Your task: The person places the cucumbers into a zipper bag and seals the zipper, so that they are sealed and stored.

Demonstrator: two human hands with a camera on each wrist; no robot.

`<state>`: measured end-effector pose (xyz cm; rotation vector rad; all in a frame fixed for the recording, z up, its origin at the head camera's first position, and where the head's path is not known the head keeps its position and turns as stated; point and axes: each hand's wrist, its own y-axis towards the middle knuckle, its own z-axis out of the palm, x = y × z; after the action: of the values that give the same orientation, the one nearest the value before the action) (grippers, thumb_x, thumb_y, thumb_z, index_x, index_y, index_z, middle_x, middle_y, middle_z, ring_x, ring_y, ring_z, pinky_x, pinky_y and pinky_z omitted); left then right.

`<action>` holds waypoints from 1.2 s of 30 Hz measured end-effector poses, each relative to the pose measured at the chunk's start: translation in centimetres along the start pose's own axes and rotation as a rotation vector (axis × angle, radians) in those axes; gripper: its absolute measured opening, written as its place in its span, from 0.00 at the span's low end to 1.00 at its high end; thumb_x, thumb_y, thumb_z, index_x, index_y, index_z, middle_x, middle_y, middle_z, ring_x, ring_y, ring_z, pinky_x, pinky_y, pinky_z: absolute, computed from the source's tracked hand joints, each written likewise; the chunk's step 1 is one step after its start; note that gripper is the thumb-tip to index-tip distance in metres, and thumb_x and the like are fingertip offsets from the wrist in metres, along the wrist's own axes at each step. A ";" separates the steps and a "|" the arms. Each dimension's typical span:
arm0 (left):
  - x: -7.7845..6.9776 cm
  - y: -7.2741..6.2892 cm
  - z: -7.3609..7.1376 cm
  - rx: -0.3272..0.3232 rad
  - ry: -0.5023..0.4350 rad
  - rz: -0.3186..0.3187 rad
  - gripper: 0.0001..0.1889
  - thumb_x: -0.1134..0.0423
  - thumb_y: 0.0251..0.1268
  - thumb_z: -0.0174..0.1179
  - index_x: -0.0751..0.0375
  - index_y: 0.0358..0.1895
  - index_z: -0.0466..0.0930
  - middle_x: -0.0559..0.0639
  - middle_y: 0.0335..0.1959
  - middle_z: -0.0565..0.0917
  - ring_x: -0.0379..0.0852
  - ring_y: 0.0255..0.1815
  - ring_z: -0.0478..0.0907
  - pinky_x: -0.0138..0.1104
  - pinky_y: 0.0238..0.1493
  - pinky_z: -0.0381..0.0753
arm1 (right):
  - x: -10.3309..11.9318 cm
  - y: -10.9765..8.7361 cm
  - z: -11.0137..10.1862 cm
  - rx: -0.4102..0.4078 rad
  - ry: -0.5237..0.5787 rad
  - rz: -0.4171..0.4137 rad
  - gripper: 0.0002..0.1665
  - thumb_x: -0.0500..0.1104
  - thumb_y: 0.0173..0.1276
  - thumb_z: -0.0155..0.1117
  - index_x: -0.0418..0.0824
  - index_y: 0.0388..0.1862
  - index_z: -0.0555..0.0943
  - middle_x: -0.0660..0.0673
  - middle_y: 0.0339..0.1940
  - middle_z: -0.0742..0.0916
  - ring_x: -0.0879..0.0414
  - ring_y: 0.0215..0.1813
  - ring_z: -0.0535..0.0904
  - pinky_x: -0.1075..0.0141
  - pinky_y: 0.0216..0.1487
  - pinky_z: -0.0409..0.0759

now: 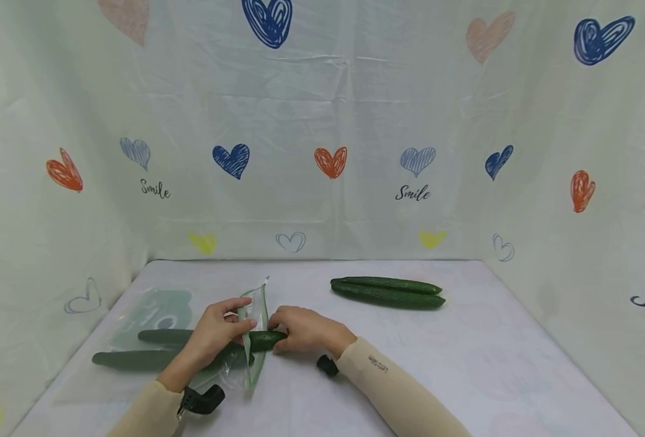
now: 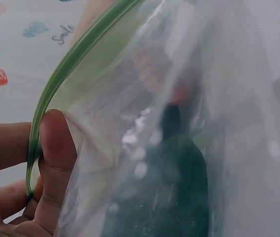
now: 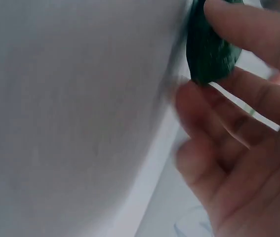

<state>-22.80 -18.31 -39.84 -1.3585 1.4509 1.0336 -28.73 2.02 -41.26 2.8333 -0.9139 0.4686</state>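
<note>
A clear zip bag (image 1: 256, 306) with a green seal lies flat to the left, its mouth raised toward the right. My left hand (image 1: 215, 331) pinches the bag's edge; in the left wrist view the thumb and fingers grip the green seal strip (image 2: 43, 103). One cucumber (image 1: 131, 360) lies inside the bag. Beside it a second cucumber (image 1: 266, 340) is mostly inside, its right end sticking out through the mouth. My right hand (image 1: 306, 328) holds that end, with the thumb on the dark green skin (image 3: 211, 54) in the right wrist view.
Two more cucumbers (image 1: 388, 297) lie side by side at the back right of the white table (image 1: 453, 376). A curtain with printed hearts (image 1: 330, 162) stands behind the table and along both sides.
</note>
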 end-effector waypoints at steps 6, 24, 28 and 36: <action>-0.2 0.0 0.0 -0.002 -0.013 0.001 0.31 0.70 0.58 0.66 0.71 0.65 0.68 0.57 0.27 0.80 0.49 0.26 0.79 0.40 0.27 0.82 | 0.4 0.5 0.2 -0.021 0.007 -0.059 0.14 0.46 0.59 0.72 0.46 0.44 0.82 0.58 0.37 0.79 0.66 0.40 0.73 0.75 0.45 0.71; -0.9 0.0 -0.4 -0.018 -0.036 0.015 0.31 0.71 0.58 0.66 0.72 0.65 0.68 0.62 0.28 0.82 0.49 0.26 0.80 0.41 0.27 0.82 | 2.0 2.0 0.2 -0.112 0.023 -0.074 0.12 0.45 0.63 0.69 0.45 0.44 0.81 0.58 0.36 0.80 0.67 0.37 0.72 0.75 0.39 0.70; -0.8 0.1 -0.5 -0.018 -0.023 0.011 0.31 0.70 0.58 0.66 0.71 0.66 0.67 0.57 0.24 0.79 0.49 0.26 0.80 0.41 0.27 0.81 | 1.1 2.5 0.3 -0.046 0.165 -0.031 0.15 0.41 0.61 0.70 0.44 0.47 0.82 0.58 0.38 0.82 0.67 0.35 0.74 0.76 0.38 0.72; -0.7 -0.2 -0.5 -0.019 -0.001 -0.005 0.31 0.70 0.58 0.66 0.70 0.66 0.68 0.52 0.19 0.75 0.49 0.22 0.78 0.39 0.27 0.81 | -0.6 2.1 0.2 0.100 0.367 0.103 0.17 0.32 0.58 0.65 0.44 0.47 0.82 0.58 0.34 0.83 0.64 0.27 0.78 0.71 0.29 0.76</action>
<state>-22.60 -18.64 -39.03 -1.3744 1.4402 1.0472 -30.38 0.66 -41.62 2.6570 -0.9824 1.0315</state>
